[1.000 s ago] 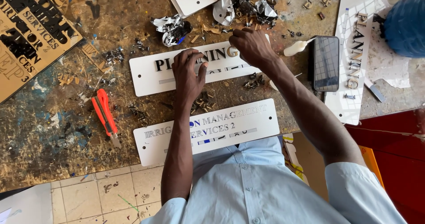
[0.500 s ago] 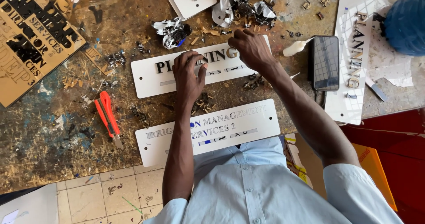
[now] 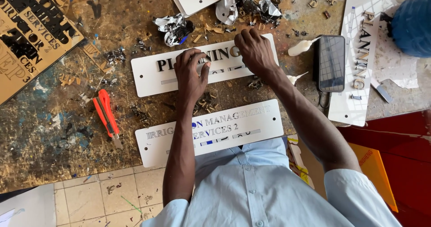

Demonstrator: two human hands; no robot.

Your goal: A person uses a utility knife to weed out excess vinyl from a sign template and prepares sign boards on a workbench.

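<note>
A white rectangular sign plate with dark and gold letters [image 3: 150, 76] lies across the worn workbench [image 3: 54, 141]. My left hand [image 3: 191, 72] rests on its middle, fingertips pressing on the lettering. My right hand [image 3: 256, 52] presses on the plate's right part with fingers curled over the letters there; whether it pinches a small letter I cannot tell. A second white sign plate [image 3: 251, 123] with pale lettering lies nearer me, under my left forearm.
An orange utility knife [image 3: 105, 114] lies left of the plates. A black phone [image 3: 331, 63] sits to the right beside a third white plate [image 3: 359, 52]. Crumpled foil [image 3: 173, 29], letter scraps, a brown cut-out stencil sheet [image 3: 31, 34] and a blue object [image 3: 411, 22] surround the work.
My hands stay on the upper plate; the fingers of my left hand shift slightly over the letters. The view has drifted a little.
</note>
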